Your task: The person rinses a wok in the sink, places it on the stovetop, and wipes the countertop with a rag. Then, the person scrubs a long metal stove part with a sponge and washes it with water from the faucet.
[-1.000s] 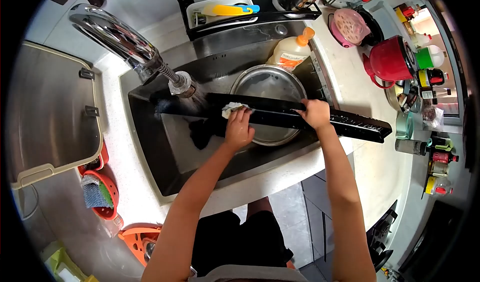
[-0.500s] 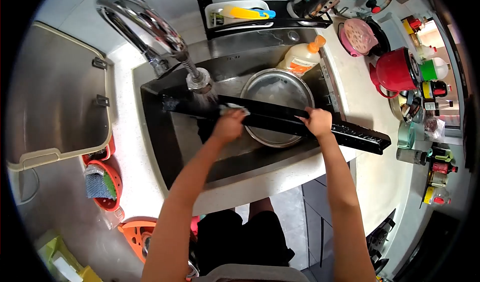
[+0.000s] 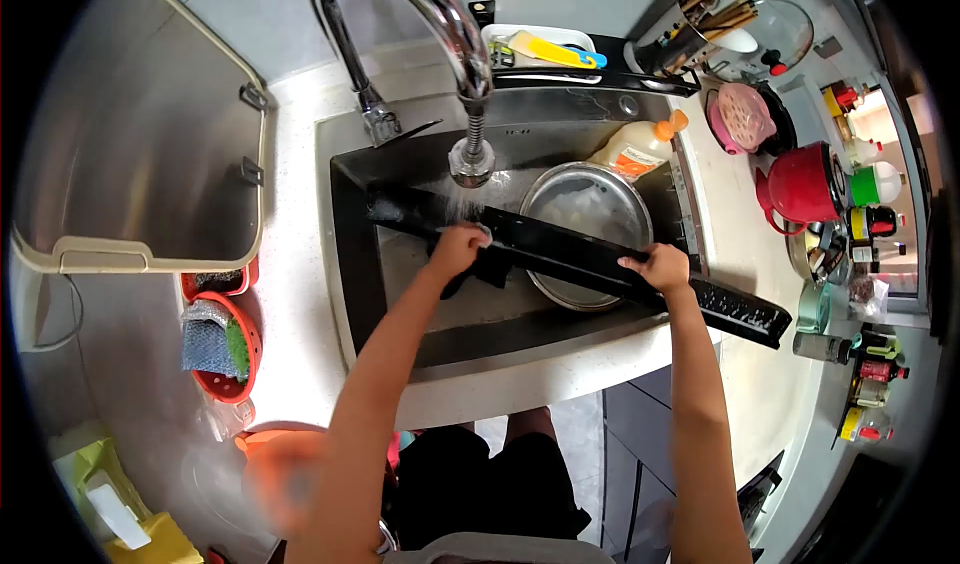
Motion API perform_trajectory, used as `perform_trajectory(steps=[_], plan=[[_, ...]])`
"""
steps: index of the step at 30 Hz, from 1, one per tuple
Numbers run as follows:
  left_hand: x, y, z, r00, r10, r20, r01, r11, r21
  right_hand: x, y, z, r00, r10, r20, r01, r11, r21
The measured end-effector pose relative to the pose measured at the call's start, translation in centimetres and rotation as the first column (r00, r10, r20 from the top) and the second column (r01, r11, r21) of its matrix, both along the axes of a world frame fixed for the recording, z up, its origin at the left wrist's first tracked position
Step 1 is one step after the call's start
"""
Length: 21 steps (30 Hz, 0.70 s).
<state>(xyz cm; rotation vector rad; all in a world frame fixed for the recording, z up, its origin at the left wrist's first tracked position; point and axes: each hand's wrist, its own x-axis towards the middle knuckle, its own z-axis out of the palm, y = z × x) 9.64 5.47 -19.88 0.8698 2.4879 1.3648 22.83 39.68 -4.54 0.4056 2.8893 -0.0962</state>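
A long black trough-like rack piece (image 3: 565, 244) slants over the sink (image 3: 352, 294), its right end past the rim above the counter and wet with white suds. My right hand (image 3: 662, 267) is closed around its upper edge. My left hand (image 3: 457, 251) is closed on a small whitish wad (image 3: 484, 235), pressed against the piece near its left part. Water from the chrome tap (image 3: 471, 159) sprays down just above my left hand. Under the piece sits a round metal basin (image 3: 640, 214) with sudsy water. Dark cloth-like material (image 3: 490, 269) lies below the piece, partly hidden.
An orange-capped soap bottle (image 3: 635, 151) stands in the sink's back right corner. Behind the sink is a black shelf with a white tray (image 3: 545, 39) of brushes. A red pot (image 3: 800, 186) and several bottles line the right. An orange basket (image 3: 250, 359) with cloths is left.
My view has shifted, so the sink and tap appear farther right. Relative to the sink, my left hand has slid left along the black piece. The piece's right end has dipped toward me.
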Motion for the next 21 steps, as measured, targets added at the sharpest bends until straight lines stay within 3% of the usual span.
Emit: perform_trajectory(steps=[1, 2, 3, 4, 7, 8, 11, 13, 15, 18, 19, 20, 21], plan=[[-1.0, -1.3, -1.2, 0.998, -0.058, 0.014, 0.057, 0.998, 0.037, -0.1, 0.3, -0.2, 0.998, -0.005, 0.067, 0.005, 1.0, -0.001], [-1.7, -2.5, -3.0, 0.987, 0.117, -0.111, -0.132, 0.982, -0.132, 0.0, 0.6, -0.8, 0.991, -0.013, 0.133, 0.014, 1.0, -0.001], [-2.4, -3.5, -2.3, 0.933, 0.274, -0.232, -0.343, 0.869, -0.355, 0.1, 0.7, -1.3, 0.979, -0.024, 0.2, 0.024, 1.0, 0.0], [-3.9, -4.7, -2.8, 0.947, 0.3, -0.115, -0.313, 0.777, -0.547, 0.2, 0.2, -1.7, 0.982, -0.092, 0.162, 0.088, 0.996, 0.034], [-4.2, -3.2, -2.8, 0.93, 0.357, -0.088, -0.314, 0.644, -0.698, 0.0, -0.3, -1.4, 0.971, -0.112, 0.209, 0.09, 0.989, 0.114], [-3.8, -2.0, -2.6, 0.912, 0.405, -0.061, -0.361, 0.724, -0.587, 0.1, -0.1, -1.6, 0.979, -0.096, 0.182, 0.074, 0.99, 0.12], [-1.6, 3.1, -2.7, 0.916, 0.326, -0.233, -0.4, 0.775, -0.489, 0.3, 0.1, -2.0, 0.988, -0.067, 0.141, 0.055, 0.994, 0.089], [-0.1, 6.2, 0.1, 0.892, 0.429, 0.145, -0.378, 0.882, -0.283, 0.1, -0.1, -2.0, 0.985, -0.078, 0.152, 0.065, 0.994, 0.09], [1.9, 9.3, 1.1, 0.94, 0.225, 0.255, -0.256, 0.962, 0.093, -0.5, -0.4, -2.0, 0.986, -0.084, 0.146, 0.072, 0.994, 0.086], [1.8, 8.2, 1.5, 0.957, -0.081, 0.278, 0.02, 0.977, 0.214, 0.0, 0.0, -2.1, 0.987, -0.082, 0.139, 0.069, 0.993, 0.097], [0.9, 6.8, 1.2, 0.984, -0.16, 0.074, 0.14, 0.965, 0.222, 0.0, 0.0, -2.2, 0.989, -0.074, 0.129, 0.061, 0.993, 0.098], [0.1, 5.0, 0.9, 0.99, -0.14, -0.023, 0.142, 0.98, 0.137, -0.2, 0.1, -2.4, 0.991, -0.065, 0.116, 0.053, 0.994, 0.1], [-1.1, 3.3, -1.7, 0.995, -0.063, 0.074, 0.056, 0.994, 0.094, -0.4, 0.0, -2.2, 0.988, -0.076, 0.133, 0.063, 0.993, 0.099]])
